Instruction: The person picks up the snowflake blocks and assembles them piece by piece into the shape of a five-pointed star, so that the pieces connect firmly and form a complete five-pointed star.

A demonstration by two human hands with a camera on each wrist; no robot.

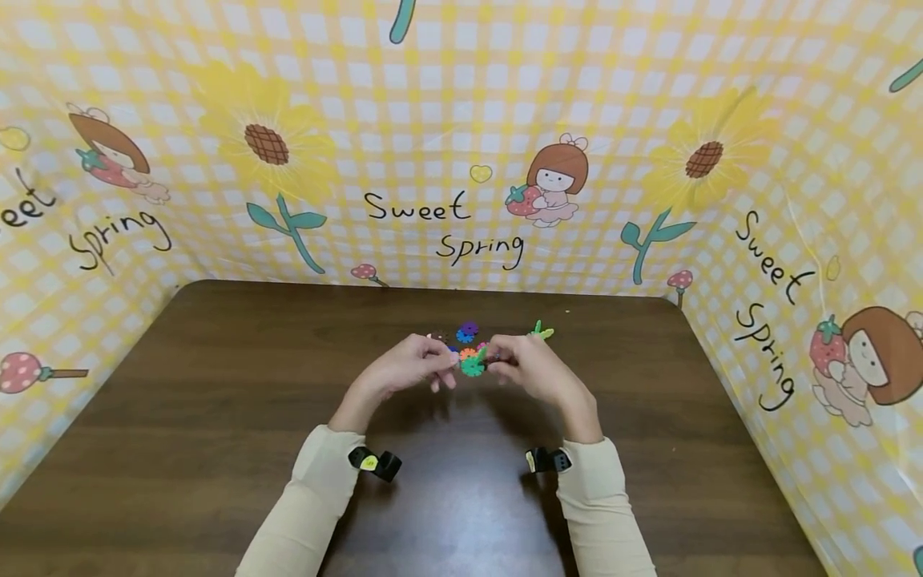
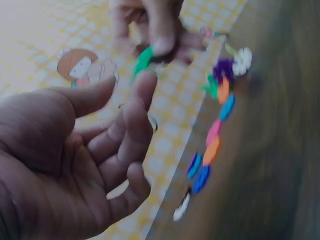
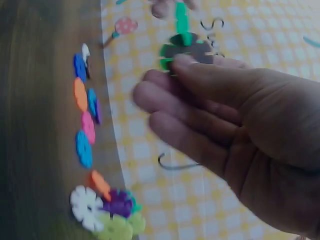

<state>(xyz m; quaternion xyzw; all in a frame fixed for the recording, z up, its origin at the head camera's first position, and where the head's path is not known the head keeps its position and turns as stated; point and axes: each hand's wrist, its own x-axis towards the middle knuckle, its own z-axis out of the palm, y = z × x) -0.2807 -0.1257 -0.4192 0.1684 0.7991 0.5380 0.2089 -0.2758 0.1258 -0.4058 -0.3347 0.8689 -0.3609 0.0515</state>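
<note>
My right hand (image 1: pixel 537 369) pinches a dark brown snowflake disc (image 3: pixel 200 51) between thumb and fingers. A bright green snowflake disc (image 3: pixel 182 25) stands slotted upright into the brown one, and more green (image 3: pixel 164 59) shows at its edge. In the head view a green disc (image 1: pixel 472 367) appears between the two hands. My left hand (image 2: pixel 100 135) faces the joined pieces with thumb and index finger apart. Its index fingertip is close to the green disc (image 2: pixel 143 62); whether they touch, I cannot tell.
Loose discs lie in a row on the brown table (image 1: pixel 288 481), among them an orange disc (image 3: pixel 80 94), a pink disc (image 3: pixel 88 127) and a blue disc (image 3: pixel 84 148). A white disc (image 3: pixel 87 207) and purple disc (image 3: pixel 119 202) cluster at one end. A checked cloth (image 1: pixel 418 120) surrounds the table.
</note>
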